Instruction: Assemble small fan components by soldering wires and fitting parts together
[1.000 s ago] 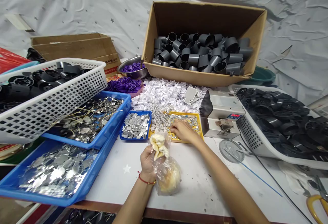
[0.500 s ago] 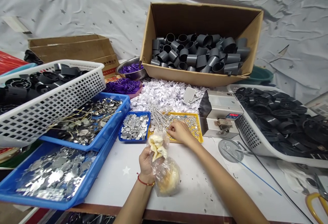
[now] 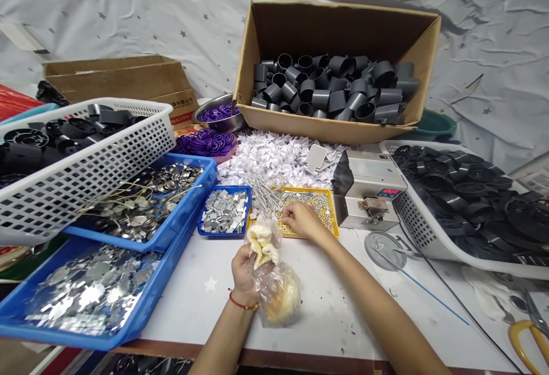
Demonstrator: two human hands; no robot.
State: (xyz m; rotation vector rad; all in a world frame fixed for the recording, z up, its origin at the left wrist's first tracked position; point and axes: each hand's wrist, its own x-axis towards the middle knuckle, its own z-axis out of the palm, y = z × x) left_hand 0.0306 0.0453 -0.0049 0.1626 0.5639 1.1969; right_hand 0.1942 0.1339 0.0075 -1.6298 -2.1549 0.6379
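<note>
1 table (image 3: 206, 306) fronts starry sheeting (image 3: 141, 15); left grip (image 3: 243, 272) clamps bagged bread (image 3: 277, 292), right grip (image 3: 302, 220) unclear.

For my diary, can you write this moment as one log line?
left hand: holds bagged bread; right hand: over yellow tray; blue tray: metal pieces

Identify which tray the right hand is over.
The yellow rectangular plastic tray of small silvery parts, under the right hand; the other plastic trays are blue, further left.
</note>
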